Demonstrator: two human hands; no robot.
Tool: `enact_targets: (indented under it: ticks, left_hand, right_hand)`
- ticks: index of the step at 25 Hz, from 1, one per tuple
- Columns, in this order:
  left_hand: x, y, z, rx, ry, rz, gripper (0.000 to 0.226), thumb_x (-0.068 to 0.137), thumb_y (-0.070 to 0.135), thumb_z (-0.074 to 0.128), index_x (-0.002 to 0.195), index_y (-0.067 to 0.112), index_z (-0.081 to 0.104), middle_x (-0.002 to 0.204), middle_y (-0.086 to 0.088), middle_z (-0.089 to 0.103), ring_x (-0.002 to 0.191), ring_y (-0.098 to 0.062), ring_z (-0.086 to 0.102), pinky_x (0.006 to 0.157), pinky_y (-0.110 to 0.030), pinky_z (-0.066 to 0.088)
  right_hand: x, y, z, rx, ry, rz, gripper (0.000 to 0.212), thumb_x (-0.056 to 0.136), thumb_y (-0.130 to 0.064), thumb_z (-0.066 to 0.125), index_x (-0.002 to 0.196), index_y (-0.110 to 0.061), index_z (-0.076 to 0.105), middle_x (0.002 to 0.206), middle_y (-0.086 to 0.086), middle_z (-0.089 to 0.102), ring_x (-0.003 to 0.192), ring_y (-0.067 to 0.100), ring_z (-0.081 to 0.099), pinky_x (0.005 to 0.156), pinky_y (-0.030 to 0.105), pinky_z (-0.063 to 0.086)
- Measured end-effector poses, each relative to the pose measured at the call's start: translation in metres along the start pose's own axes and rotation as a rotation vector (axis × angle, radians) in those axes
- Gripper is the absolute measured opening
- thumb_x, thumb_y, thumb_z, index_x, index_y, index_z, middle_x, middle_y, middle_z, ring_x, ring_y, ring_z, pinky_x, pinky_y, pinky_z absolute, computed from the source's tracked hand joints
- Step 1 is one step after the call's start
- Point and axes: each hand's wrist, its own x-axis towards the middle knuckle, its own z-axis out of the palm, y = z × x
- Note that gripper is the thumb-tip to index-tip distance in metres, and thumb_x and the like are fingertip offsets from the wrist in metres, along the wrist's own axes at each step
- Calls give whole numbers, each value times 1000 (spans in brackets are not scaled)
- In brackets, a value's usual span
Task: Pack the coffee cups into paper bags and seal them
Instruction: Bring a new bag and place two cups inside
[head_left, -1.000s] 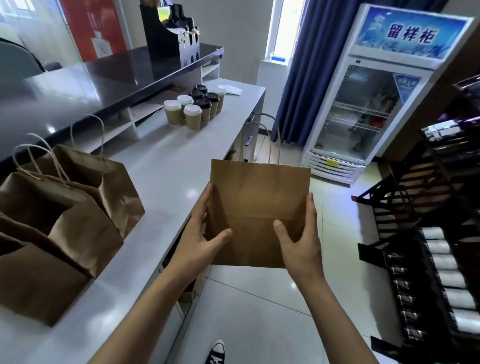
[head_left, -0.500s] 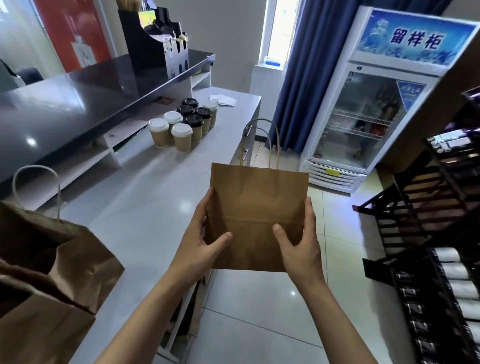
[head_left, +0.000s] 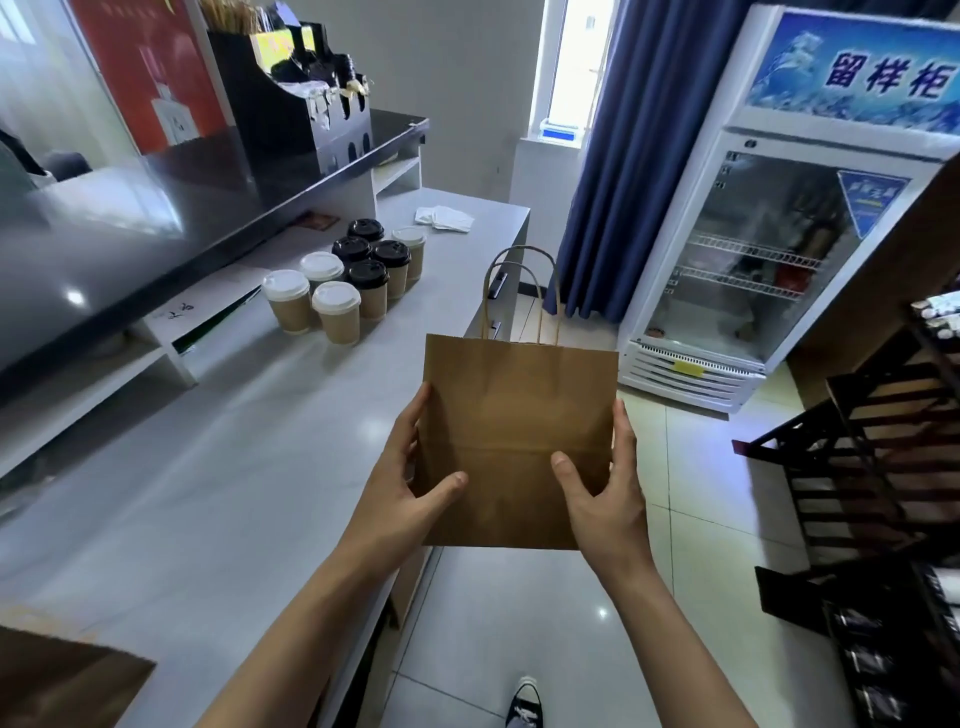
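Here two hands grip one flat bag, eight cups beyond

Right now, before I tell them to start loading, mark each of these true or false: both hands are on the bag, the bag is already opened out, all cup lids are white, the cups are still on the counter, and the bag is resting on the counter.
1. Both hands hold the paper bag. True: the left hand and right hand grip its two sides.
2. The bag is opened out. False: it is still folded flat.
3. All lids are white. False: the coffee cups have a mix of white and black lids.
4. The cups stand on the counter. True.
5. The bag rests on the counter. False: it is held in the air past the counter's edge.
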Motion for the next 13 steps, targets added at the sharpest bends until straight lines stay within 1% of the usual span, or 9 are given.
enact_targets:
  ticks: [2, 3, 4, 6, 7, 8, 10, 13]
  left_hand:
    - [28, 2, 17, 3, 11, -26, 89, 84, 36, 75, 153, 56, 23, 155, 21, 39, 136, 7, 42, 100, -11, 47]
    - [41, 3, 25, 1, 14, -39, 89, 84, 36, 75, 153, 57, 23, 155, 21, 39, 136, 8, 42, 99, -8, 46]
    - [56, 4, 34, 0, 21, -42, 89, 87, 32, 77, 153, 57, 23, 156, 20, 38, 135, 8, 42, 97, -6, 46]
    - [86, 4, 52, 2, 32, -49, 88, 92, 20, 75, 154, 55, 22, 156, 19, 39, 134, 8, 44, 94, -4, 45]
    - [100, 4, 62, 9, 44, -55, 88, 92, 18, 74, 154, 55, 22, 156, 20, 39, 135, 6, 44, 95, -5, 45]
    - [111, 5, 70, 21, 57, -60, 89, 93, 16, 73, 154, 54, 22, 155, 21, 39, 135, 5, 45, 96, -5, 45]
    - [135, 6, 88, 36, 90, -59, 89, 93, 11, 72, 156, 50, 23, 154, 24, 38, 133, 9, 45, 97, -5, 44]
    - [162, 8, 104, 32, 116, -71, 89, 92, 6, 71, 157, 45, 23, 154, 23, 38, 129, 10, 47, 95, -5, 45]
  right_hand:
    - [38, 10, -6, -3, -21, 7, 85, 97, -37, 66, 158, -51, 9, 164, -18, 24, 143, 2, 28, 106, 14, 27]
    - [54, 15, -9, -2, -27, 11, 85, 97, -37, 65, 158, -50, 8, 164, -19, 24, 142, 1, 27, 104, 10, 25]
    - [72, 19, -13, 2, -35, 6, 85, 97, -38, 65, 158, -50, 8, 164, -19, 23, 142, 1, 27, 106, 11, 25]
    - [108, 28, -22, 5, -45, -1, 85, 96, -40, 65, 158, -52, 8, 165, -19, 22, 146, 4, 25, 113, 22, 26]
    - [126, 33, -26, 4, -52, -4, 85, 96, -41, 65, 158, -52, 8, 165, -18, 21, 147, 4, 24, 115, 25, 26]
    - [141, 35, -31, 0, -65, -9, 85, 96, -41, 65, 158, -52, 8, 166, -18, 21, 147, 3, 23, 115, 25, 24]
    - [171, 39, -40, -10, -95, -16, 85, 97, -40, 65, 158, -50, 7, 164, -19, 20, 142, -1, 21, 112, 22, 22]
    - [206, 42, -46, 1, -129, -23, 84, 97, -40, 64, 158, -49, 7, 155, -24, 23, 138, -3, 22, 109, 19, 21]
